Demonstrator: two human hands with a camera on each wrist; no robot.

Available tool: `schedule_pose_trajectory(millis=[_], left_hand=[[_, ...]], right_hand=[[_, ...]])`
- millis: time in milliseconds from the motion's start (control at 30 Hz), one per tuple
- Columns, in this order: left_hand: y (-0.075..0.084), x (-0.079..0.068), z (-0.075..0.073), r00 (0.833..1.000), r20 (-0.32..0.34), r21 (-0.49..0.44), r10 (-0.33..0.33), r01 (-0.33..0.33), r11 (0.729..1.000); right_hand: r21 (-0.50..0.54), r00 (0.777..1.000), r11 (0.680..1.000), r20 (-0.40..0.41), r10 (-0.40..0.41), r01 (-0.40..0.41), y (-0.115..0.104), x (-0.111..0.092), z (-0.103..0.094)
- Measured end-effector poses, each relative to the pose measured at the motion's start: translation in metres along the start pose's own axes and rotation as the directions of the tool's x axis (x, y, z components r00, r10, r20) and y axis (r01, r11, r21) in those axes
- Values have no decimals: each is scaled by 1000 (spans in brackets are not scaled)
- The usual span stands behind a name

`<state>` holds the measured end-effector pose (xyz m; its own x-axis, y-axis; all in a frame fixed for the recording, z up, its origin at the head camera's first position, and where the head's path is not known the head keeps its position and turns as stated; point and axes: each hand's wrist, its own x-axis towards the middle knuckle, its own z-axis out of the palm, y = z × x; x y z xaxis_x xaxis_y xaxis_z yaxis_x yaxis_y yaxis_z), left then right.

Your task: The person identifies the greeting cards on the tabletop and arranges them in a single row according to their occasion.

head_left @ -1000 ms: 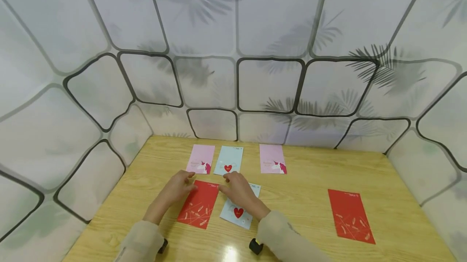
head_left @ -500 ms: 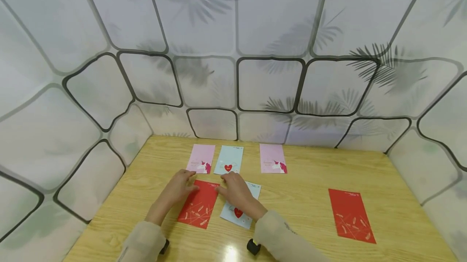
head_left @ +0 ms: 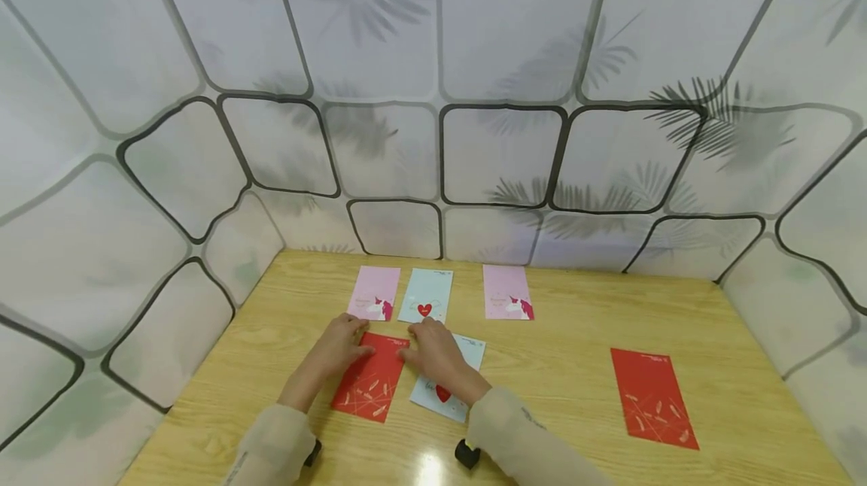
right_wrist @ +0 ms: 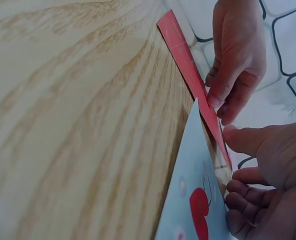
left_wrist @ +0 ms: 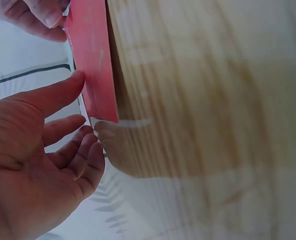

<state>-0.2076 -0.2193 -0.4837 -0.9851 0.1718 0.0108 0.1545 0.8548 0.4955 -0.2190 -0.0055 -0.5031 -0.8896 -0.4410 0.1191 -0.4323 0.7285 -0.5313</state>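
Note:
A red card (head_left: pixel 371 388) with pale feather-like marks lies on the table between both hands. My left hand (head_left: pixel 339 347) is at its upper left corner, the thumb touching it and the other fingers loosely bent past its edge. At the upper right corner is my right hand (head_left: pixel 440 354), its thumb near or on the card. The right wrist view shows these fingers (right_wrist: pixel 245 192) relaxed beside the edge. Under the right hand and forearm lies a light blue card (head_left: pixel 473 354) with a red heart, partly covered.
Behind the hands lie a pink unicorn card (head_left: pixel 375 284), another light blue heart card (head_left: pixel 430 287) and a second pink unicorn card (head_left: pixel 504 290). A second red card (head_left: pixel 653 399) lies at the right. Patterned cloth walls (head_left: pixel 501 155) enclose the wooden table (head_left: pixel 555 396).
Both hands stay at the red card's upper corners, with only a slight shift. The cards keep their places on the table.

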Motion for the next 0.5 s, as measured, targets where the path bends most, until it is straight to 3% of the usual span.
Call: schedule_pose_trajectory(millis=[200, 500], left_hand=[[0, 1, 0, 999, 28, 15, -42, 42, 999], [0, 5, 0, 995, 65, -19, -81, 83, 996]], right_hand=[[-82, 999, 997, 33, 9, -6, -6, 3, -1], [-48, 996, 998, 68, 51, -48, -11, 7, -1]])
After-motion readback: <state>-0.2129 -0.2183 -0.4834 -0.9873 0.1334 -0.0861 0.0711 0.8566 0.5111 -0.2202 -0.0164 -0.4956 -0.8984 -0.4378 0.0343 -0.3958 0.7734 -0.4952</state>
